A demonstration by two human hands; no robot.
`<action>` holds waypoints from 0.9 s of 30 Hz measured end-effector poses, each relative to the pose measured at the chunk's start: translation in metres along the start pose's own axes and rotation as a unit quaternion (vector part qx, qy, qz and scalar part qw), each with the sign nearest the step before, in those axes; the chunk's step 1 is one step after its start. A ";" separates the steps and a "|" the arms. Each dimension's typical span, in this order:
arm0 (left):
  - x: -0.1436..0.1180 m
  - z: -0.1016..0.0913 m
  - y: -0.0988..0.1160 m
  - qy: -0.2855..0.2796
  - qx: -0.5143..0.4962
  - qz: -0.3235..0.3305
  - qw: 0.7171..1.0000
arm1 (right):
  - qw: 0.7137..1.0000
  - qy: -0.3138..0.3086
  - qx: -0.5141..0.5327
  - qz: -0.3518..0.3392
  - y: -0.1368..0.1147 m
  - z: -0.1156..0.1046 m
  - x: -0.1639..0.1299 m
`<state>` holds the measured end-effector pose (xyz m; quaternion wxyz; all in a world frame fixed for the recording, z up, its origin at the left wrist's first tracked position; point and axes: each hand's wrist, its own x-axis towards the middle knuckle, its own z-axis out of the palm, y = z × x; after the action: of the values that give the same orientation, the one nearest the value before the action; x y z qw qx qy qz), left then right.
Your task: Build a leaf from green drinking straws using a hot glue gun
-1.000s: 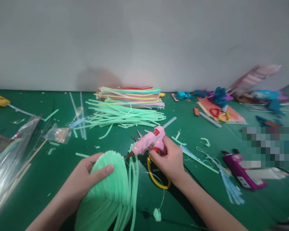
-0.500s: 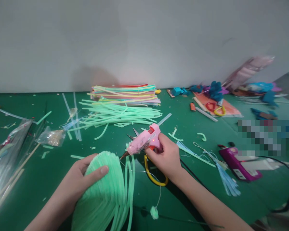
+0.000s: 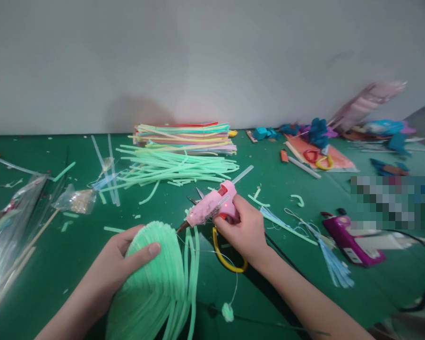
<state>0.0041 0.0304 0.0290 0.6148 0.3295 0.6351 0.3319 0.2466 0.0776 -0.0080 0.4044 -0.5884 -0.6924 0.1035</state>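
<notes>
My left hand [image 3: 127,259] grips a fan-shaped piece made of mint-green pipe cleaners [image 3: 159,264], thumb on its front face and fingers behind. Several strands at its right side hang loose. A pink hot glue gun [image 3: 208,206] is held in my right hand [image 3: 244,226], its small light glowing. The gun's dark nozzle points down-left at the upper right edge of the fan; whether it touches is too fine to tell. Under my right hand lies a pair of scissors with a yellow handle [image 3: 229,264]. A thin wire ends in a small green tuft [image 3: 227,312].
Loose mint pipe cleaners [image 3: 177,167] lie ahead, before a multicoloured bundle [image 3: 184,137] by the wall. On the right are a purple glue gun [image 3: 350,241], blue tassels [image 3: 333,264] and an orange sheet [image 3: 336,156] with scissors. Clear wrapping [image 3: 14,231] and sticks lie left.
</notes>
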 end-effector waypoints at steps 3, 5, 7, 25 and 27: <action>0.000 0.000 0.000 -0.004 0.000 -0.002 1.000 | 1.000 0.002 0.004 -0.002 0.001 0.000 0.000; 0.000 0.000 0.000 -0.008 -0.008 -0.004 1.000 | 1.000 0.001 0.005 0.000 0.001 0.001 0.000; 0.000 0.000 0.000 -0.009 -0.016 -0.006 1.000 | 1.000 0.001 0.005 0.001 0.001 0.001 0.000; 0.008 -0.011 -0.006 -0.028 -0.021 -0.012 0.999 | 1.000 0.004 0.005 -0.013 0.003 0.000 -0.001; 0.008 -0.012 -0.006 -0.031 -0.022 -0.015 0.999 | 1.000 0.000 0.006 -0.012 0.003 0.000 -0.002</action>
<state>-0.0079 0.0340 0.0201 0.6466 0.3161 0.6130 0.3259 0.2490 0.0773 -0.0108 0.4092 -0.5780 -0.6985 0.1027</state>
